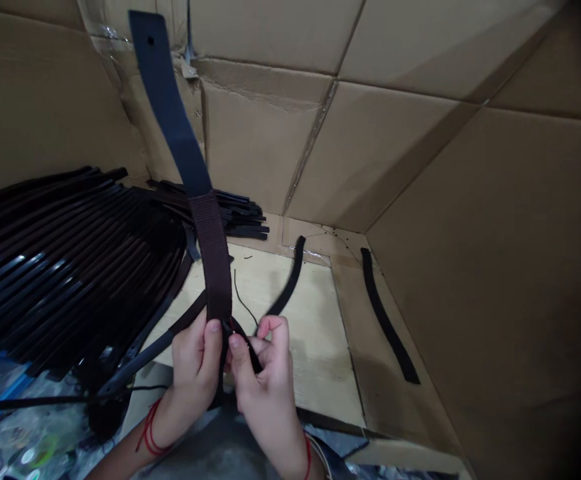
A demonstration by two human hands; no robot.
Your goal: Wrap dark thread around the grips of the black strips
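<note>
Head view, left to right, with places given from the pale board (pixel 295 347). Off the board's left edge lies a heap of glossy black straps (pixel 65 267), fanned out, their far ends reaching toward the cardboard wall (pixel 270 133). At the board's near left corner the left hand (pixel 195 363), a red cord (pixel 149 427) round its wrist, has its fingers wrapped closed round the lower end of a long strap (pixel 213 253). This strap rises steeply above the board's left part, its lower stretch brown webbing, its upper stretch smooth and dark with a hole near the tip. Just right of it, over the board's near edge, the right hand (pixel 265 380) has thumb and forefinger pinched narrowly on a thin black piece (pixel 250 350) touching the strap's lower end. A loose thread (pixel 243 300) lies on the board's middle. A curved strip (pixel 287 280) arcs from the board's far edge down to the right hand's fingers; whether it joins the pinched piece cannot be told. Right of the board, a second curved strip (pixel 387 320) lies on the cardboard floor.
</note>
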